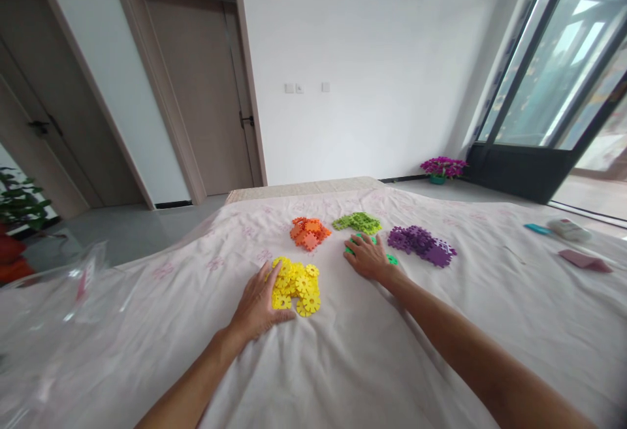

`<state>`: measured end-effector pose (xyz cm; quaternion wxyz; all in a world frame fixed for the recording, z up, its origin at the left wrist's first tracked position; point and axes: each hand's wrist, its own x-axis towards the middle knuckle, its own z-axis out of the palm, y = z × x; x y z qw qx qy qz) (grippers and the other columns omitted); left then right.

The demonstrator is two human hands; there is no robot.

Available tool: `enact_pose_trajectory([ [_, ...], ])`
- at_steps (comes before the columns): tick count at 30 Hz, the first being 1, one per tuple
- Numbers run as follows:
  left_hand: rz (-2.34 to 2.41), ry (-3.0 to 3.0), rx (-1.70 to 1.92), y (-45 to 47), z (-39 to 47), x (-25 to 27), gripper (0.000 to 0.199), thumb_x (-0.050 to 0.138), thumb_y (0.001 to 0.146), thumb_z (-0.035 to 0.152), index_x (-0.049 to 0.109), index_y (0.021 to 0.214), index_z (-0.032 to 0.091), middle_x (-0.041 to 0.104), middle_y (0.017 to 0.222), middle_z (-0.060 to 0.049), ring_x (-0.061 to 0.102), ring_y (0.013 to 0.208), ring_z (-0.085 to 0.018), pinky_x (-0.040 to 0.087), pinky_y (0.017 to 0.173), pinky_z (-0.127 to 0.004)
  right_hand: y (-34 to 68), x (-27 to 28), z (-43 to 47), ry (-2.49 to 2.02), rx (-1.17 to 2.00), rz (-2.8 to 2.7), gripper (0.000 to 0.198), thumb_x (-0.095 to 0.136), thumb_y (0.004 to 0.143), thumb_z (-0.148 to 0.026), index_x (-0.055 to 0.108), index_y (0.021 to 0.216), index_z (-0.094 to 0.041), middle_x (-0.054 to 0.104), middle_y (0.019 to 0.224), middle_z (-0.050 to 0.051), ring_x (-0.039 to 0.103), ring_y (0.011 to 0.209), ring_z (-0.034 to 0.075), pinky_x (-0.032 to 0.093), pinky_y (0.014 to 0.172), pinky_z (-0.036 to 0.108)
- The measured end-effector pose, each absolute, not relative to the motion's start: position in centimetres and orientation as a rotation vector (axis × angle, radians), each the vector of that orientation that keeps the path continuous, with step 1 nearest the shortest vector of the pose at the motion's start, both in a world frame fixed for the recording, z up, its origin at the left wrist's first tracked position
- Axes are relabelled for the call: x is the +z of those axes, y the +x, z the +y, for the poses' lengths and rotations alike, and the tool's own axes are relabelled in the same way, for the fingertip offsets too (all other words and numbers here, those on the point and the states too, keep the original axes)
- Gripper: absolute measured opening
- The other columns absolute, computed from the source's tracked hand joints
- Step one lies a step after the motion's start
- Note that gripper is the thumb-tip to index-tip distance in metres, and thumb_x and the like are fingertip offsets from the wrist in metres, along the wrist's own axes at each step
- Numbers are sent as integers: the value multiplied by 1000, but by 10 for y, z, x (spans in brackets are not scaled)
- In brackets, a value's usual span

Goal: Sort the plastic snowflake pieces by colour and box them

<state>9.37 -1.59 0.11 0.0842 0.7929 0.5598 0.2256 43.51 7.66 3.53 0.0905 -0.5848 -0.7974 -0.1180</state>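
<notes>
Clock bearings are read from the yellow pile, with twelve at the far wall.

Item: yellow notched discs (298,279), one heap, wheel-shaped, some with a hole at the centre. Our left hand (257,303) lies against the heap at 8 to 9 o'clock, its grip spread wide, thumb and fingers parted around the near-left edge.

Item: green notched discs (392,260), at 2 o'clock, mostly covered. Our right hand (367,258) rests over them palm down with fingers bent; whether its grip has closed on any disc we cannot tell.

Item: orange notched discs (309,234), heaped between 12 and 1 o'clock.

Item: lime-green notched discs (360,221), heaped toward 2 o'clock, just beyond our right hand.

Item: purple notched discs (424,246), a spread heap between 2 and 3 o'clock, near the green ones.

Support: a pale, pink-flowered cloth (362,350), wrinkled, under all five lots.

Outlying: clear plastic bag (53,337) at 9 o'clock; light-blue item (537,228), white packet (568,230) and folded pink cloth (585,260) near 3 o'clock, well apart from the heaps.
</notes>
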Motion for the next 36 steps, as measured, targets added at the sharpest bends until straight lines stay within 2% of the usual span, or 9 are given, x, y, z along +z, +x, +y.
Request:
enact_pose_trajectory([
  [3, 1712, 2354, 604, 96, -11, 7, 129, 72, 55, 77, 21, 156, 16, 15, 162, -24, 15, 149, -41, 18, 117, -57, 423, 36, 62, -1703, -352, -2351, 49, 37, 99, -50, 55, 136, -25, 48, 146, 10, 31, 139, 34, 10, 114, 59],
  [7, 1636, 2376, 533, 101, 2, 10, 127, 78, 55, 67, 20, 156, 19, 19, 161, -22, 15, 149, -39, 14, 118, -56, 395, 34, 25, -1550, -99, -2465, 65, 28, 99, -60, 43, 148, -20, 42, 152, 11, 28, 144, 32, 14, 118, 51],
  [12, 1547, 2413, 594, 106, 9, 9, 124, 79, 53, 67, 27, 154, 19, 29, 158, -20, 23, 148, -36, 18, 119, -51, 368, 28, -14, -1361, 211, -2675, 103, 38, 83, -82, 19, 158, -14, 22, 161, 17, 19, 148, 35, 13, 120, 51],
  [14, 1541, 2410, 606, 110, 9, 9, 125, 79, 52, 67, 26, 154, 18, 31, 157, -20, 24, 147, -36, 19, 119, -50, 365, 28, -18, -1414, 233, -2643, 108, 41, 81, -83, 17, 158, -12, 19, 161, 19, 17, 149, 35, 13, 120, 51],
  [22, 1504, 2413, 713, 142, 19, 3, 124, 80, 51, 67, 30, 152, 16, 35, 153, -22, 30, 143, -37, 26, 116, -50, 371, 39, -1, -1366, 183, -2564, 77, 53, 88, -64, 39, 149, -18, 43, 151, 15, 39, 137, 32, 25, 115, 51],
  [26, 1514, 2409, 791, 153, 18, 2, 125, 81, 49, 64, 28, 153, 18, 35, 152, -21, 32, 142, -38, 28, 115, -50, 380, 40, 1, -1348, 204, -2546, 64, 48, 94, -54, 45, 144, -14, 48, 146, 18, 44, 133, 30, 33, 111, 44],
  [30, 1582, 2399, 816, 155, 13, 1, 127, 82, 47, 64, 28, 153, 21, 28, 156, -20, 30, 143, -39, 28, 115, -51, 393, 32, 4, -1375, 192, -2511, 58, 35, 100, -50, 43, 145, -14, 44, 149, 16, 41, 136, 28, 34, 112, 45],
  [33, 1606, 2416, 858, 157, 14, 0, 118, 78, 55, 65, 28, 152, 21, 32, 153, -19, 33, 141, -38, 29, 114, -50, 399, 28, 11, -1337, 166, -2503, 59, 38, 99, -52, 43, 146, -16, 42, 151, 14, 37, 139, 28, 30, 115, 45],
  [36, 1604, 2417, 911, 159, 18, -1, 114, 77, 59, 65, 28, 152, 20, 36, 150, -19, 36, 139, -36, 31, 113, -50, 401, 29, 17, -1249, 199, -2489, 51, 37, 100, -45, 50, 141, -17, 49, 146, 13, 44, 135, 25, 32, 114, 42],
])
